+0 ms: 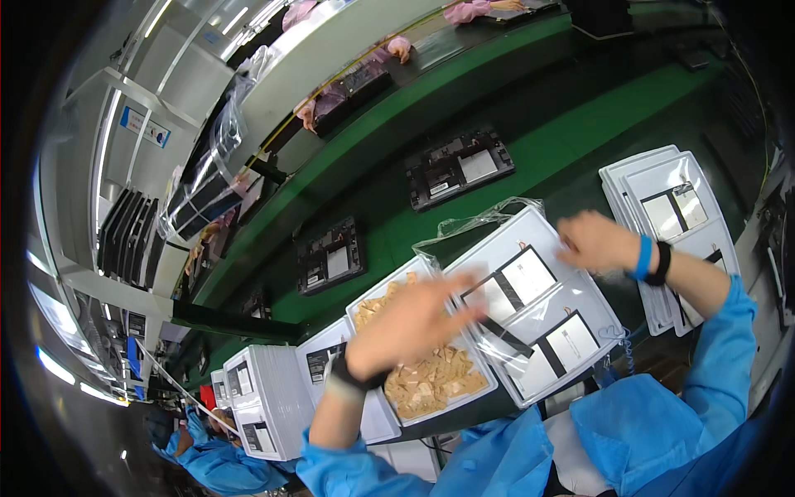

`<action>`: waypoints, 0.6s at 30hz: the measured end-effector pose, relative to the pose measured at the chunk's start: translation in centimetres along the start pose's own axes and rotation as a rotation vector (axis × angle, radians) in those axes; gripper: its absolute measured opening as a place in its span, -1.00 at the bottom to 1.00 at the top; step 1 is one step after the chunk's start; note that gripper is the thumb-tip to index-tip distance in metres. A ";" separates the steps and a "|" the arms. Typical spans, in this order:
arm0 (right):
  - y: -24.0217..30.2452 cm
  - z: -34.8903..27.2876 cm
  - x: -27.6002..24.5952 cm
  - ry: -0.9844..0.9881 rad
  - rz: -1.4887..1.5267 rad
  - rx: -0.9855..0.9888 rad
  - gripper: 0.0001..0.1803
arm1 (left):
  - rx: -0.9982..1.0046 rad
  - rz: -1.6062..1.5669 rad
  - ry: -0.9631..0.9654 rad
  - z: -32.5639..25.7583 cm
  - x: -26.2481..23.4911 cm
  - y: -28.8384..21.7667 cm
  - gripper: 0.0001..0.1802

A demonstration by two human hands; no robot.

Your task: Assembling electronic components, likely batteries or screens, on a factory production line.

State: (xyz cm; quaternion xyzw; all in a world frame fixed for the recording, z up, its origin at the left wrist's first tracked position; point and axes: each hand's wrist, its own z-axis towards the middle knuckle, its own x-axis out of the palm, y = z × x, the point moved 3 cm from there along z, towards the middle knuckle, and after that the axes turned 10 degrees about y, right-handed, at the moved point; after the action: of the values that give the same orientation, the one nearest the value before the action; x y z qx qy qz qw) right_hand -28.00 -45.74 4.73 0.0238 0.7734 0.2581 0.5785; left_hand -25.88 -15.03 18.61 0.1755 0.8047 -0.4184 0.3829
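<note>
In front of me lies a white plastic tray (542, 236) with flat white-and-black battery packs (530, 277) in its recesses. My left hand (418, 319), smeared by motion, is over a neighbouring white tray heaped with small tan pieces (439, 381). Its fingers point toward the battery tray, and I cannot tell whether they hold anything. My right hand (598, 240) is at the upper right edge of the battery tray, fingers curled in; what they grip, if anything, is hidden. Clear plastic film (489, 219) lies crumpled behind the trays.
Stacked white trays with battery packs (667, 207) stand at the right, and more stacked trays (273, 389) at the left. Open black laptop bases (460, 170) sit on the green conveyor belt (381, 199). Co-workers in pink sleeves (468, 12) work across it; a person in blue (224, 468) is at lower left.
</note>
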 end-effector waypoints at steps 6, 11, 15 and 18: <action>-0.1 -7.6 7.6 -0.070 0.019 0.167 -0.67 | 0.069 -0.161 0.075 -9.7 13.1 -2.2 -0.51; 1.4 -8.7 9.5 -0.325 -0.032 0.217 -0.76 | -0.071 -0.052 -0.391 -8.7 19.5 1.2 -0.36; 1.6 -10.9 10.4 -0.263 -0.003 0.283 -0.77 | -0.265 0.271 -0.626 -5.5 18.0 2.5 -0.17; 2.9 -12.1 10.1 -0.310 0.021 0.289 -0.76 | -0.211 0.245 -0.510 -3.6 18.8 5.3 -0.12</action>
State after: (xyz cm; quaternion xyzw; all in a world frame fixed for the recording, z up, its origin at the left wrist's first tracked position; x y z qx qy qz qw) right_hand -43.02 -44.39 -0.54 0.1541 0.7039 0.1436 0.6783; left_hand -36.51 -9.72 2.70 0.1196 0.6945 -0.3137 0.6364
